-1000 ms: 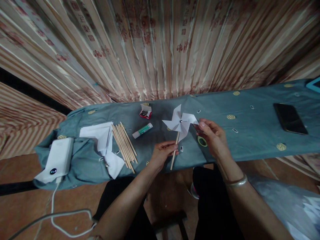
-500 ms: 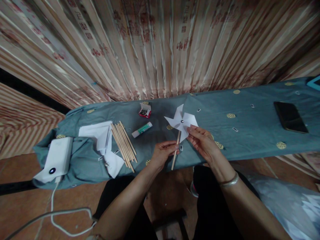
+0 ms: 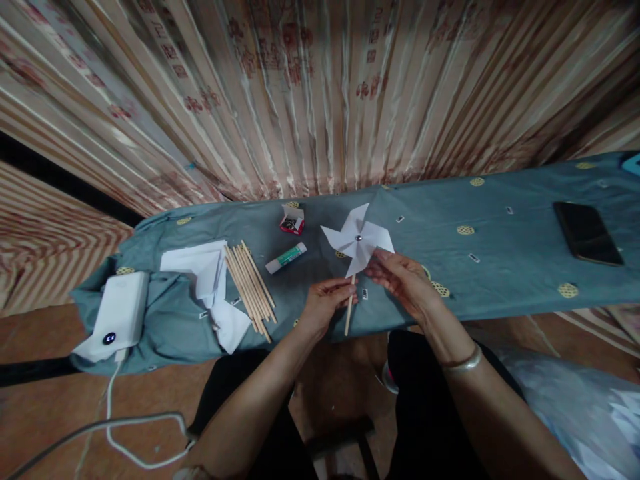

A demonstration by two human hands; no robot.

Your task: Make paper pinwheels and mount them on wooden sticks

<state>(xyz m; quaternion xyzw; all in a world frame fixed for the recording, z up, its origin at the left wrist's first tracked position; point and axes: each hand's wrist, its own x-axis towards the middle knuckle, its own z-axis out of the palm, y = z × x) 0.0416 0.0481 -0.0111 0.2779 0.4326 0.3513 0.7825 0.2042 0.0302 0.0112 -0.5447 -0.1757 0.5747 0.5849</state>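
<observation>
Left hand (image 3: 325, 303) keeps a pinching grip on the stick (image 3: 348, 319); right hand (image 3: 406, 283) pinches the pinwheel (image 3: 357, 239) blade, best held lightly to avoid creasing.

The left hand (image 3: 325, 303) hid the middle of the stick (image 3: 347, 320). Whether the right hand (image 3: 405, 283) pinched or merely touched the pinwheel (image 3: 350, 243) was unclear. At two o'clock a turquoise object (image 3: 633, 162) was cut by the edge; at eight o'clock the white cable (image 3: 107, 427) left view. The red box (image 3: 291, 221) held contents too small to tell.

single head view, looks forward-down, close over cloth-covered table (image 3: 500, 267) edge.
</observation>
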